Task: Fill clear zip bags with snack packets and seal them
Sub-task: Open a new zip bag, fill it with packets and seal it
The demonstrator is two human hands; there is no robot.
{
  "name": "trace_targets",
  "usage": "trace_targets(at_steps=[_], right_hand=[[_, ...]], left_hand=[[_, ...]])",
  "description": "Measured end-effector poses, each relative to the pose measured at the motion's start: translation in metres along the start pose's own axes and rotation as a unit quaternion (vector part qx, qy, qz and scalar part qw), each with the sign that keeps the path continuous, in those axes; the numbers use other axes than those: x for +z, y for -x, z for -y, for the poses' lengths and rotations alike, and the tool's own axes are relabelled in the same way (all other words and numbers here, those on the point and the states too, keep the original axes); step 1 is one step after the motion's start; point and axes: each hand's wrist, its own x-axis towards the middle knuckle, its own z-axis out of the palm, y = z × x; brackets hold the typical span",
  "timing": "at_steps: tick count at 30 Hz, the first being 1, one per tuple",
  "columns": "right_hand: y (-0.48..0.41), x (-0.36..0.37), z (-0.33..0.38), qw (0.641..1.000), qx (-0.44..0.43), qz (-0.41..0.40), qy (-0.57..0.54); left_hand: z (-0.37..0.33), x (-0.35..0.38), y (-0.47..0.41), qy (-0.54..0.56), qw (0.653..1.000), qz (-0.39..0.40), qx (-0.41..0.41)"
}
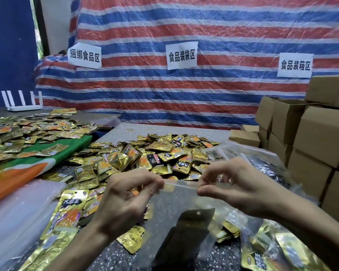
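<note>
I hold a clear zip bag [180, 204] upright in front of me. My left hand [125, 200] pinches the left end of its zip strip and my right hand [233, 184] pinches the right end. A dark snack packet [186, 229] hangs inside the bag, blurred through the plastic. A big heap of gold snack packets [157, 153] covers the table behind the bag. One large gold packet [69, 208] lies flat just left of my left wrist.
A stack of empty clear bags [18, 212] lies at the near left. Filled clear bags [262, 163] pile at the right, beside stacked cardboard boxes [311, 137]. More gold packets [27, 133] lie on a green and orange cloth [35, 163]; a white router [22, 104] stands behind.
</note>
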Motion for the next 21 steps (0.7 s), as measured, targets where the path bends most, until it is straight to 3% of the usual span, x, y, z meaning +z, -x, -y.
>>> trace_targets(at_steps=[21], right_hand=[[0.059, -0.028, -0.041, 0.998, 0.046, -0.019, -0.033]], left_hand=[[0.010, 0.007, -0.011, 0.025, 0.999, -0.001, -0.030]])
